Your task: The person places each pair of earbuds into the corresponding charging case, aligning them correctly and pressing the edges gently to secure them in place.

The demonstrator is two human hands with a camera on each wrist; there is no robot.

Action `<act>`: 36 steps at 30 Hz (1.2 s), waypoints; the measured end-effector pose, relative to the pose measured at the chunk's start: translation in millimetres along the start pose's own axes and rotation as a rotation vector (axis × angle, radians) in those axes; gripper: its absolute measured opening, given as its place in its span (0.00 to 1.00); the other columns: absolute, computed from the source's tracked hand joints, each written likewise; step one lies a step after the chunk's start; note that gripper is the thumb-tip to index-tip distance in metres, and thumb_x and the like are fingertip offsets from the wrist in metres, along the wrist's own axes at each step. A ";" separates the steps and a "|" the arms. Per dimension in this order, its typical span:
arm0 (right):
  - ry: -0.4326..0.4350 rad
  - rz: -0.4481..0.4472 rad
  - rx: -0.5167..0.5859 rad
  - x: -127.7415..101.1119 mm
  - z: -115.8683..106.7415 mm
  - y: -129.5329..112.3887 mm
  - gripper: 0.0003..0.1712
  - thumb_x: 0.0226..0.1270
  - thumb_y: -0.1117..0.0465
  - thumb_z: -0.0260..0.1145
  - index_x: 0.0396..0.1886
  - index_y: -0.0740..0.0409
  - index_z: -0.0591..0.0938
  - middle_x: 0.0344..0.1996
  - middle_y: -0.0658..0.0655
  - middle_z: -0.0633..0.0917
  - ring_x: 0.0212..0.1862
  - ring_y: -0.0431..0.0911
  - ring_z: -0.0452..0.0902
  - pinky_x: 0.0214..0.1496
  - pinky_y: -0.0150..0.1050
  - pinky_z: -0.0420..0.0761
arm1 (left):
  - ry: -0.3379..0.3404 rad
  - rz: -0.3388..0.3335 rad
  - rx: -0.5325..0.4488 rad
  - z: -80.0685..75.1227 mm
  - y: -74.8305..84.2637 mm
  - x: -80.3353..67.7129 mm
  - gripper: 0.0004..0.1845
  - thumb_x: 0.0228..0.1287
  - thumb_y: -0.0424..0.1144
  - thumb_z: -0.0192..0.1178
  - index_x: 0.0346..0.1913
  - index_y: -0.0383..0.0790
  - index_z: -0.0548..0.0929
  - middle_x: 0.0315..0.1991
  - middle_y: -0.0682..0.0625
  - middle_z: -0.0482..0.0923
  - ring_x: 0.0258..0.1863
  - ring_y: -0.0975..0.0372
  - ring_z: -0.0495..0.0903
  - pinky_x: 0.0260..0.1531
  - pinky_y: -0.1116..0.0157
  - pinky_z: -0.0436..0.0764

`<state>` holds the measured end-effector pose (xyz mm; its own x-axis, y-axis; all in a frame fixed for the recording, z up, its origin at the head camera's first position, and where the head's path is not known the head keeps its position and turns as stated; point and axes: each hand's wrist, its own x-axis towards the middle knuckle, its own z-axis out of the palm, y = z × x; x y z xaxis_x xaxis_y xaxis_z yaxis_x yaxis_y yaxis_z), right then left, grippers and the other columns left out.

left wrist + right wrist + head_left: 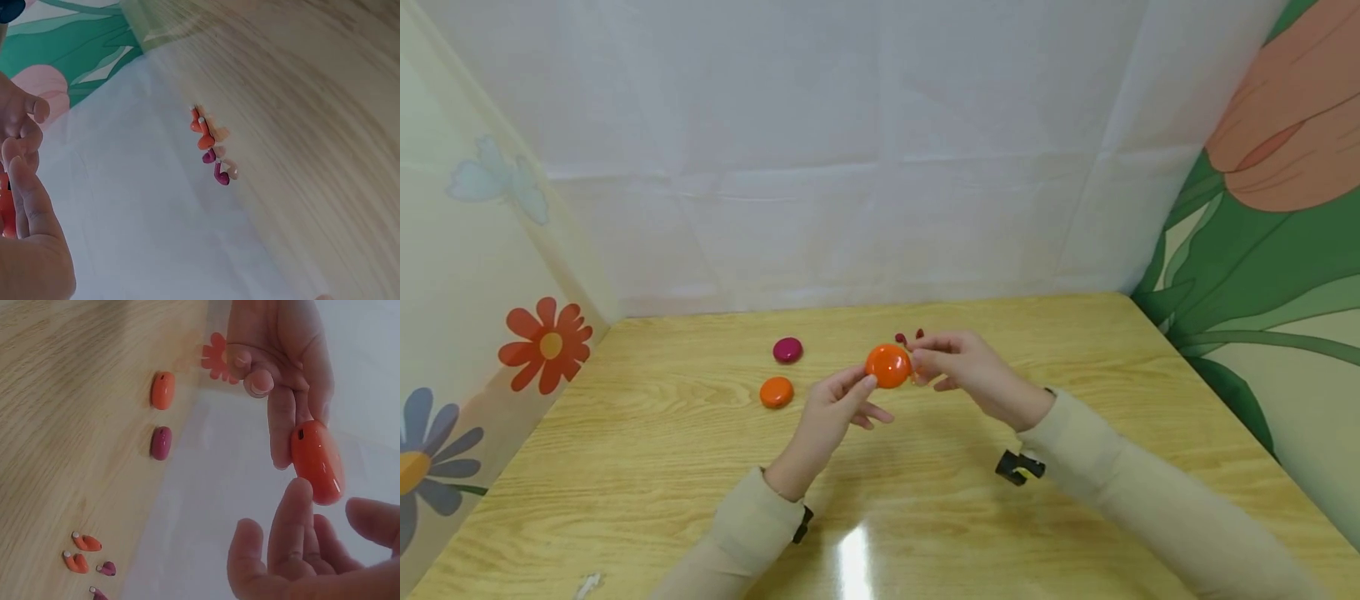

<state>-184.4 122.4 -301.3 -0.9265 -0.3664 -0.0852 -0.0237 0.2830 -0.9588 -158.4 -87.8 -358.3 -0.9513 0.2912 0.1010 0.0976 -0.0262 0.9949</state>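
Both hands meet above the middle of the wooden table (1075, 533). The left hand (831, 408) pinches an orange case (888, 366) between thumb and fingertips, held in the air at its left edge. The right hand (958, 367) touches the case's right side with loosely curled fingers; whether it grips it I cannot tell. Left of the hands a second orange case (777, 392) lies on the table, with a magenta case (787, 350) just beyond it, further off. Small orange earbuds (81, 552) and magenta earbuds (107, 569) lie close together on the table, behind the right hand near the far wall
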 end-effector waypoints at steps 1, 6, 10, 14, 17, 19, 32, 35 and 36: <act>-0.008 0.003 0.003 -1.5 -1.2 1.1 0.19 0.73 0.61 0.59 0.55 0.71 0.78 0.41 0.59 0.84 0.39 0.48 0.79 0.43 0.41 0.79 | -0.001 -0.008 -0.005 1.5 0.1 0.2 0.22 0.76 0.40 0.51 0.65 0.31 0.72 0.57 0.38 0.78 0.30 0.63 0.85 0.32 0.68 0.81; -0.031 0.003 -0.008 -7.0 -5.3 6.6 0.18 0.71 0.65 0.61 0.56 0.71 0.78 0.44 0.60 0.85 0.39 0.46 0.81 0.43 0.40 0.80 | -0.021 -0.028 -0.018 8.0 0.6 0.8 0.22 0.76 0.41 0.51 0.65 0.30 0.72 0.58 0.38 0.77 0.30 0.64 0.85 0.33 0.67 0.81; -0.027 0.002 -0.004 -10.5 -6.6 10.2 0.18 0.71 0.66 0.61 0.56 0.72 0.77 0.45 0.61 0.85 0.40 0.47 0.81 0.44 0.40 0.80 | -0.045 -0.031 -0.020 12.9 -0.8 1.3 0.22 0.76 0.41 0.50 0.64 0.29 0.72 0.58 0.37 0.77 0.29 0.65 0.85 0.33 0.68 0.81; -0.022 0.006 0.006 -14.1 -9.2 15.4 0.18 0.71 0.66 0.61 0.56 0.72 0.76 0.45 0.61 0.85 0.40 0.46 0.81 0.44 0.41 0.80 | -0.056 -0.040 -0.025 18.6 -4.0 2.8 0.21 0.76 0.40 0.50 0.63 0.27 0.73 0.57 0.37 0.77 0.28 0.65 0.85 0.32 0.68 0.81; -0.018 0.009 0.023 -17.0 -11.4 20.0 0.18 0.71 0.67 0.61 0.57 0.73 0.76 0.44 0.60 0.85 0.40 0.46 0.81 0.44 0.41 0.81 | -0.058 -0.056 -0.027 23.6 -7.4 3.9 0.21 0.76 0.40 0.51 0.62 0.26 0.73 0.56 0.36 0.78 0.28 0.64 0.85 0.32 0.67 0.81; -0.021 0.017 0.034 -19.2 -13.2 23.0 0.19 0.71 0.67 0.61 0.57 0.73 0.75 0.43 0.60 0.85 0.40 0.46 0.81 0.45 0.41 0.81 | -0.059 -0.066 -0.031 27.3 -9.6 4.4 0.21 0.75 0.39 0.51 0.61 0.26 0.73 0.55 0.36 0.79 0.28 0.64 0.85 0.31 0.67 0.81; -0.065 0.069 0.085 -36.0 -29.3 34.0 0.24 0.71 0.69 0.60 0.64 0.72 0.70 0.46 0.64 0.85 0.43 0.49 0.83 0.52 0.50 0.80 | -0.076 -0.096 -0.054 53.3 -17.0 6.9 0.21 0.75 0.36 0.51 0.64 0.27 0.70 0.50 0.35 0.81 0.25 0.63 0.85 0.24 0.72 0.78; -0.070 0.088 0.102 -39.6 -33.0 37.1 0.26 0.70 0.70 0.59 0.66 0.72 0.67 0.45 0.65 0.85 0.43 0.49 0.83 0.51 0.49 0.81 | -0.090 -0.106 -0.064 58.1 -17.8 7.7 0.23 0.75 0.36 0.52 0.67 0.29 0.67 0.50 0.36 0.82 0.25 0.61 0.86 0.24 0.72 0.78; -0.071 0.095 0.109 -40.6 -34.3 38.4 0.27 0.70 0.70 0.59 0.66 0.72 0.67 0.45 0.65 0.85 0.43 0.49 0.83 0.51 0.49 0.81 | -0.093 -0.112 -0.072 60.0 -18.2 7.8 0.24 0.75 0.36 0.52 0.68 0.30 0.66 0.50 0.36 0.82 0.25 0.61 0.86 0.24 0.71 0.78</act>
<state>-160.5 178.6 -325.4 -0.8937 -0.4056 -0.1917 0.1069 0.2226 -0.9690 -150.0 -27.7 -375.8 -0.9237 0.3831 -0.0076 -0.0314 -0.0559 0.9979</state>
